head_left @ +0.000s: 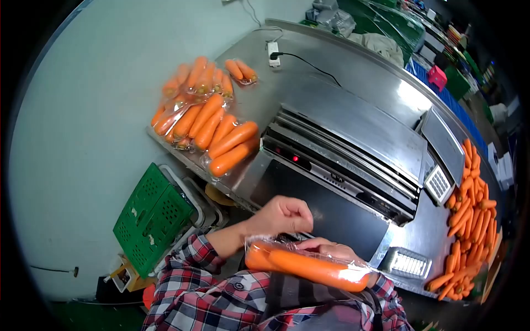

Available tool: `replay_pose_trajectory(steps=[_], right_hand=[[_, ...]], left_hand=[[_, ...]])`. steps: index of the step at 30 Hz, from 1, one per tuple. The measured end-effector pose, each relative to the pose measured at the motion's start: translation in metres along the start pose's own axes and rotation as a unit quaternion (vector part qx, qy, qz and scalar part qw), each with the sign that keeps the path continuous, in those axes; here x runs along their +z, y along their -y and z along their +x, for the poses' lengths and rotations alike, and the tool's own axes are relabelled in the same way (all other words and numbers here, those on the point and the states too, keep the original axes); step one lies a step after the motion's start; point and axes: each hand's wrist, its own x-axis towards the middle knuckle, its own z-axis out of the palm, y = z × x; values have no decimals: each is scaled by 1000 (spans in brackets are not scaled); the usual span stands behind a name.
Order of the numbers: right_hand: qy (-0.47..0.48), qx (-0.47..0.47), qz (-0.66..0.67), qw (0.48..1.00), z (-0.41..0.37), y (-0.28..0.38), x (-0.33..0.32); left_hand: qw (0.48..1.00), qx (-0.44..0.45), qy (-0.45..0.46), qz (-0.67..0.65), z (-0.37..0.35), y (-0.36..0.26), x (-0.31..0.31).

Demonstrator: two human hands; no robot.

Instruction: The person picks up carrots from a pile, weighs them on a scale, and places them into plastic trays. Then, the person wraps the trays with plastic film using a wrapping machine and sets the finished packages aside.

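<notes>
A clear plastic bag of carrots (314, 269) is held close against my body, lying nearly level. My right hand (337, 251) grips it from behind its far side, so part of the fingers is covered by the bag. Just above the bag's left end, my left hand (281, 215) is closed with curled fingers; whether anything is pinched in them I cannot make out. Ahead of both hands lies the dark front plate (314, 193) of a wrapping machine (342, 154), whose red light is lit.
Bagged carrots (207, 121) are piled at the table's left edge by the wall. Loose carrots (472, 220) are heaped at the right, beside a scale with a keypad (438, 185). A power strip (273, 54) lies at the back. Below left stands a green crate (152, 220).
</notes>
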Motion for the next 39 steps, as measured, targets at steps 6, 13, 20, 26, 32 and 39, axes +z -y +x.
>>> replay_pose_trajectory(steps=[6,13,20,26,32,39], right_hand=[[-164,-172,226,945,1,-31,-74],[-296,-196,-44,934,-10,-40,-53],[-251,-324,-204,889,29,-15,-55],[-499,-412,-180,741,-47,-21,-94],[-751,-72,-499,427,-149,-99,-143],[-643,70,-639,417,-238,-158,-191]], left_hand=[[934,-142,229,-236,-6,16,3],[917,-70,-36,-392,-59,29,-44],[905,-10,-259,336,-68,-9,-41],[876,84,-471,-61,-54,-6,-208],[810,95,-454,359,60,15,-220],[647,155,-432,609,90,22,-163]])
